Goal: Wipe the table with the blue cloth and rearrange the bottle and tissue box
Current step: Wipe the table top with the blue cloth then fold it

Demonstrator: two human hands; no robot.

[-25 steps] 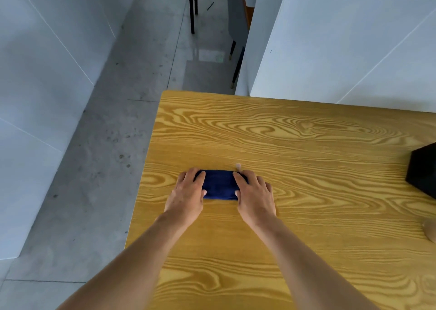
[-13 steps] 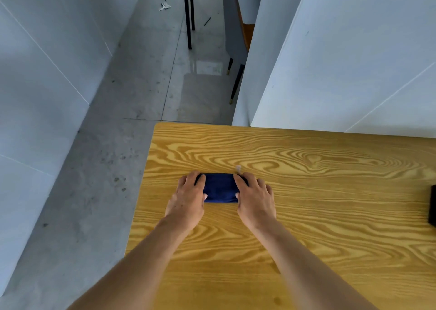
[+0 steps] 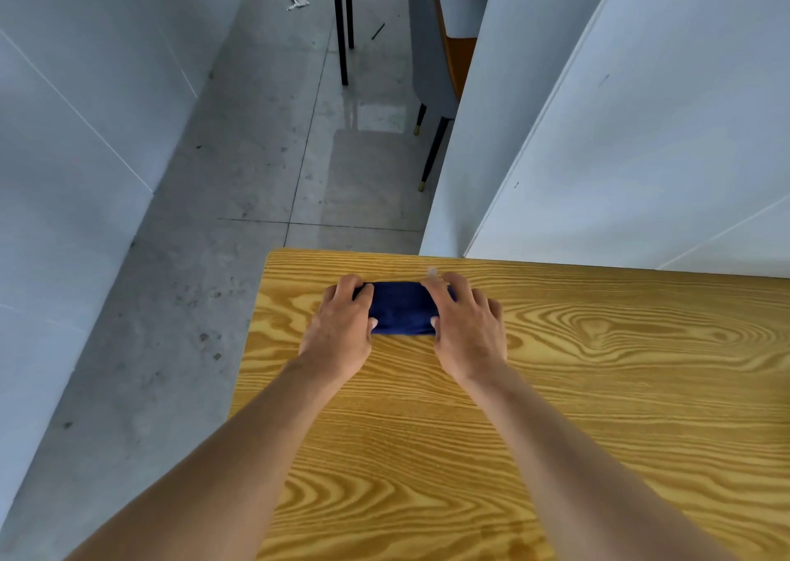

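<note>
Table (image 3: 555, 411) first: a yellow wood-grain top that fills the space under and to the right of both forearms, its far edge running just beyond the fingertips and its left edge dropping away just outside the left hand. Past that far edge a white wall panel (image 3: 620, 133) rises ahead of the right hand, and a second pale wall (image 3: 64, 154) stands well off to the left hand's side. Between them a grey tiled floor (image 3: 265, 167) stretches ahead of the hands, with a chair (image 3: 436, 69) far beyond them, grey-backed with an orange seat and thin dark legs.

Blue cloth (image 3: 402, 308) lies folded into a small dark pad on the table, between the two hands and close to the far left corner. The left hand (image 3: 342, 329) rests palm down on the cloth's left end, fingers (image 3: 348, 287) gently curved and lying close together over the edge, thumb tucked against the near side. The right hand (image 3: 468, 329) covers the right end in the same way, though its fingers fan a little wider across the wood beyond the cloth. Both press flat on the cloth rather than clutching it; whether any fingertip curls under the fabric I cannot tell. Neither bottle nor tissue box is within sight of the hands
</note>
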